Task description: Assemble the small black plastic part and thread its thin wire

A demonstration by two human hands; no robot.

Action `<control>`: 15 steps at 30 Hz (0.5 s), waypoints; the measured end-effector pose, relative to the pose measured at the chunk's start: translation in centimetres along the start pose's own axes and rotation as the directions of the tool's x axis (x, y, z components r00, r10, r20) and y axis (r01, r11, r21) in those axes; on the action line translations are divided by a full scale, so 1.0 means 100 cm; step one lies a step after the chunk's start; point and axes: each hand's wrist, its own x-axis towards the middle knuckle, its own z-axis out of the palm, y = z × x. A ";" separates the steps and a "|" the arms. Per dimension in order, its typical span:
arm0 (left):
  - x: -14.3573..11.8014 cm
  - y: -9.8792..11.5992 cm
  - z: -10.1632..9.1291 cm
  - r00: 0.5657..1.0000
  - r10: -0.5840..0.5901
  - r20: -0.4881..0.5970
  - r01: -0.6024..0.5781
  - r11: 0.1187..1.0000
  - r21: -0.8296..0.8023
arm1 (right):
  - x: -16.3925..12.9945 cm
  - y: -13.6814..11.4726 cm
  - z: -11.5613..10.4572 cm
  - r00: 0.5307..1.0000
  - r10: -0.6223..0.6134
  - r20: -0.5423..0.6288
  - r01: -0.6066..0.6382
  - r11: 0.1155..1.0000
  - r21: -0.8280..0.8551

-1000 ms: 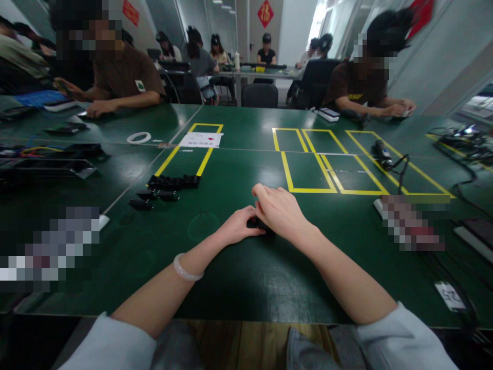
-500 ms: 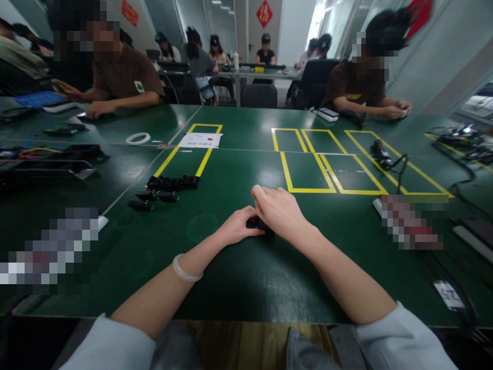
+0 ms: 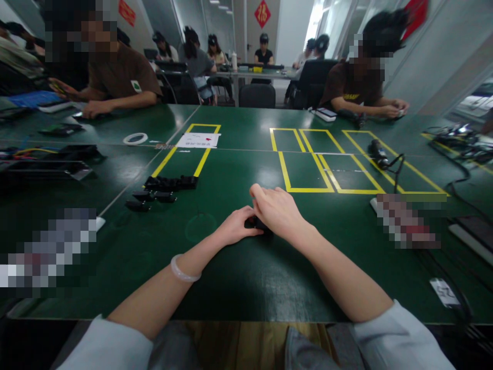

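Note:
Close together over the middle of the green table (image 3: 239, 277), both my hands meet around a small black object (image 3: 260, 225). My left hand (image 3: 239, 225) grips its side, thumb below and fingers above. My right hand (image 3: 279, 208) is closed, curled over the top of the same object and covering most of it; what its fingers pinch is hidden. Only a dark edge of the object shows between the hands, so its kind cannot be made out. Left of my hands lie several small black parts (image 3: 151, 197) and a row of black blocks (image 3: 171, 182).
Yellow tape outlines (image 3: 310, 190) mark the table. A white paper sheet (image 3: 198, 140) and a roll of white tape (image 3: 135, 139) lie farther back. A black device with a cable (image 3: 379, 154) stands to the right. Co-workers sit across the table, one at left (image 3: 123, 77).
The whole view has shifted slightly to the left. My hands keep nearly the same grip and place around the black object.

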 end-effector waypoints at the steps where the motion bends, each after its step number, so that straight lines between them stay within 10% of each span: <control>1: 0.000 0.000 0.000 1.000 -0.004 0.001 0.004 1.000 0.000 | 0.000 0.000 0.000 1.000 -0.002 -0.005 0.002 1.000 0.002; 15: -0.001 -0.003 0.001 1.000 -0.020 -0.010 0.020 1.000 0.011 | 0.001 -0.001 0.001 1.000 0.010 -0.015 -0.010 1.000 0.001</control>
